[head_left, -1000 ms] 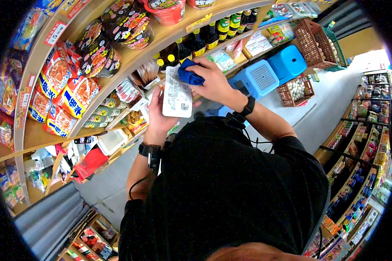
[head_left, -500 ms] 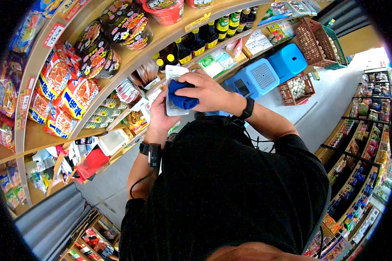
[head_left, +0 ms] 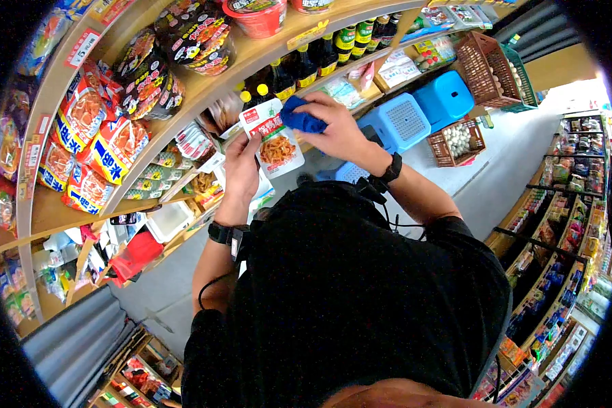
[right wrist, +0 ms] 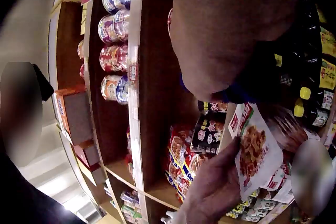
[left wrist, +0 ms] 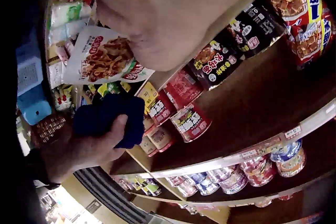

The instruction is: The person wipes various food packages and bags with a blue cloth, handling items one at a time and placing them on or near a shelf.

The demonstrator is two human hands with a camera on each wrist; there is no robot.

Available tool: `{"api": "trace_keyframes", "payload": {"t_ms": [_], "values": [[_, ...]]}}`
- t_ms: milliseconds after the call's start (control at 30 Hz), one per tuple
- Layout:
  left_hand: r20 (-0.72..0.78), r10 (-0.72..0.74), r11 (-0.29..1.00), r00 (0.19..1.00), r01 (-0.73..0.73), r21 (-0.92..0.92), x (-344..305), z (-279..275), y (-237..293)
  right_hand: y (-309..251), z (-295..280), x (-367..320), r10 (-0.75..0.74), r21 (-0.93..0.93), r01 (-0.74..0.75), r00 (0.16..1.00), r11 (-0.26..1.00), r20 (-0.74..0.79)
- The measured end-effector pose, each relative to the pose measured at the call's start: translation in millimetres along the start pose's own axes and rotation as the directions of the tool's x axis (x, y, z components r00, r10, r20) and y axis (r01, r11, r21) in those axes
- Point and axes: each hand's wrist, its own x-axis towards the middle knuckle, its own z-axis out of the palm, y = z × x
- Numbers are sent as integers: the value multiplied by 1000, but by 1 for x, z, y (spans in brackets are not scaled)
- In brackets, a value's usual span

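In the head view my left hand (head_left: 241,170) grips a white food packet (head_left: 279,151) by its left edge, thumb on the front. The packet's front faces up, with red lettering and a picture of shredded food, also plain in the left wrist view on the packet (left wrist: 107,58). My right hand (head_left: 336,129) holds a bunched dark blue cloth (head_left: 302,114) at the packet's upper right edge. Seen from the left wrist, the cloth (left wrist: 107,119) sits between the right thumb and fingers. In the right wrist view the right hand mostly hides the cloth.
A curved wooden shelf (head_left: 251,64) runs ahead, with black noodle bags (head_left: 194,37), red noodle packs (head_left: 119,146) and dark sauce bottles (head_left: 302,64). Blue plastic stools (head_left: 401,122) and a basket of eggs (head_left: 459,139) stand on the floor to the right.
The packet has turned over from its text-printed back to its picture side. The blue cloth, over the packet's middle half a second ago, has moved up to its upper right edge.
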Motion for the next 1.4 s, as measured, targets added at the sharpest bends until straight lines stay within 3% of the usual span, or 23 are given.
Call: {"api": "trace_keyframes", "payload": {"t_ms": [100, 200, 267, 400, 500, 633, 733, 933, 1033, 1133, 1267, 1400], "values": [[17, -79, 997, 997, 79, -17, -4, 12, 6, -2, 11, -5, -248, -131, 263, 961, 956, 119], [-12, -114, 992, 993, 113, -51, -2, 11, -3, -8, 20, -11, -339, -251, 379, 922, 891, 189], [-43, -137, 990, 990, 136, -28, 0, 6, -9, -10, 19, -11, -314, -267, 368, 923, 891, 223], [66, -158, 985, 985, 162, -63, 0, 2, -11, -6, 18, -7, -270, -309, 310, 949, 899, 165], [75, -157, 983, 985, 163, -82, -13, 22, 1, -4, 16, 1, -197, -292, 186, 980, 938, -8], [106, -177, 978, 978, 187, -91, -17, 14, 2, -6, 17, 3, -95, -242, 87, 995, 966, -22], [121, -197, 975, 973, 208, -84, -17, 8, 7, -19, 24, -1, -213, -248, 202, 977, 948, -17], [154, -220, 944, 963, 250, -217, -9, -36, -7, -41, 51, -13, -166, -299, 191, 980, 935, 107], [150, -270, 922, 951, 300, -244, -12, -52, 1, -53, 65, -17, -213, -246, 259, 957, 934, 197], [145, -281, 924, 949, 309, -226, -15, -62, 10, -71, 73, -18, -291, -284, 335, 939, 898, 185], [214, -252, 924, 944, 300, -235, -12, -80, 7, -79, 83, -29, -228, -304, 295, 945, 906, 236], [190, -265, 921, 945, 306, -242, -18, -91, 17, -85, 92, -41, -159, -281, 230, 954, 932, 254]]}}
